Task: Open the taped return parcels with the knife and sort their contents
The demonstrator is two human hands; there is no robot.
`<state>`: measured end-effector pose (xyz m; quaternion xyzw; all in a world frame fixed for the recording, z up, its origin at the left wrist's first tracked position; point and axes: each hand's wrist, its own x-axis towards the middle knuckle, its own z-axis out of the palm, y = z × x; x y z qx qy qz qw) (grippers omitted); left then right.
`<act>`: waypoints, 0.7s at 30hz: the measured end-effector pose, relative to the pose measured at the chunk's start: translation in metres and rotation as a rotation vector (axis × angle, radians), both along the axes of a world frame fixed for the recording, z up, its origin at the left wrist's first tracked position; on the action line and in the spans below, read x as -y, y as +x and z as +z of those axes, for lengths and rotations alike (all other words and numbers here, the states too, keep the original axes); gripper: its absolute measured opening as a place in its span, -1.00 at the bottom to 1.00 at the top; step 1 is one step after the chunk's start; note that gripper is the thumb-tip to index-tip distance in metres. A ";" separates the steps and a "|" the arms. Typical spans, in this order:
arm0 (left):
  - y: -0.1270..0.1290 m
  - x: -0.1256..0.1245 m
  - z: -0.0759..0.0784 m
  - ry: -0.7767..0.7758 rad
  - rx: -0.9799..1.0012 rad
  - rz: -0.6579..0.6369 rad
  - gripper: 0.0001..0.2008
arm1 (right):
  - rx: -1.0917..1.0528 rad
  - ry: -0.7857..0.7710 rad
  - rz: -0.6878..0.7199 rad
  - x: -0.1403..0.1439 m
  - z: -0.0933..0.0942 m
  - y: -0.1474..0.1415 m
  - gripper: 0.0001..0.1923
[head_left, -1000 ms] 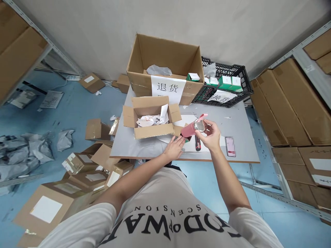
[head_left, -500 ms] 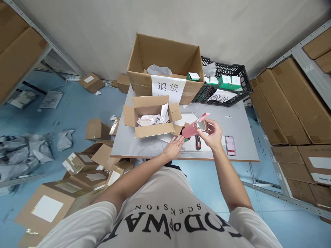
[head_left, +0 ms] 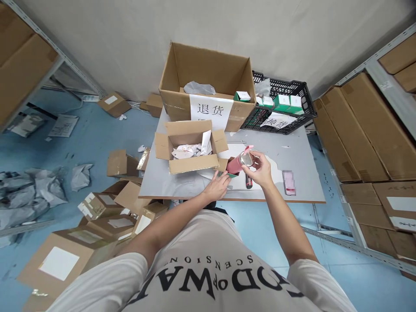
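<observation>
My right hand [head_left: 262,170] grips a pink vacuum flask [head_left: 234,165] at its silver cap, fingers closed around it. A pink strap loops off the cap. The flask lies tilted, its lower end inside a small green box [head_left: 233,175] with an open end. My left hand [head_left: 217,186] holds that box from the left, its fingers along the near edge; most of the box is hidden. Just right of the box lies a red and black utility knife [head_left: 248,182], partly under my right hand. An open carton [head_left: 194,166] with crumpled paper [head_left: 188,150] stands left of the flask.
Behind stands a large cardboard box [head_left: 177,102] with a paper sign, beside a black crate [head_left: 308,102] of green and white boxes. A phone [head_left: 288,182] lies at the table's right. Cartons [head_left: 126,203] crowd the floor at left; shelves of boxes [head_left: 364,125] flank the right.
My right hand has moved left and slightly down, and the pink flask has slid deeper into the green box. My left hand has shifted only a little, staying at the box.
</observation>
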<state>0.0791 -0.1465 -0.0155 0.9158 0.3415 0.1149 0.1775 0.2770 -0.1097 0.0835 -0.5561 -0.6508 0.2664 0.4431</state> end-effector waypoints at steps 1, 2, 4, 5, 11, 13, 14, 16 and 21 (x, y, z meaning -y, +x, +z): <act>0.000 0.000 0.001 0.005 -0.013 0.005 -0.52 | -0.004 -0.007 0.003 0.000 -0.002 -0.001 -0.44; 0.000 0.000 0.002 0.009 -0.024 0.009 -0.52 | -0.003 -0.016 0.005 -0.001 -0.004 -0.003 -0.45; -0.001 0.001 0.003 0.015 -0.040 0.010 -0.53 | 0.032 -0.033 0.012 -0.001 -0.008 -0.006 -0.46; -0.001 0.001 0.003 0.016 -0.045 0.010 -0.53 | 0.073 -0.036 0.015 -0.001 -0.011 -0.007 -0.47; 0.000 0.000 0.005 0.018 -0.071 0.019 -0.57 | 0.424 -0.060 0.013 0.000 -0.027 -0.015 -0.59; 0.000 -0.001 0.004 0.023 -0.075 0.018 -0.58 | 0.507 -0.091 0.012 0.001 -0.032 -0.019 -0.64; 0.001 -0.001 0.003 0.025 -0.075 0.016 -0.58 | 0.543 -0.104 0.007 0.002 -0.035 -0.021 -0.66; 0.001 -0.001 0.003 0.028 -0.069 0.009 -0.58 | 0.605 -0.129 -0.024 0.003 -0.039 -0.026 -0.70; 0.002 -0.002 0.003 0.023 -0.062 0.010 -0.58 | 0.663 -0.176 -0.113 0.006 -0.051 -0.035 -0.66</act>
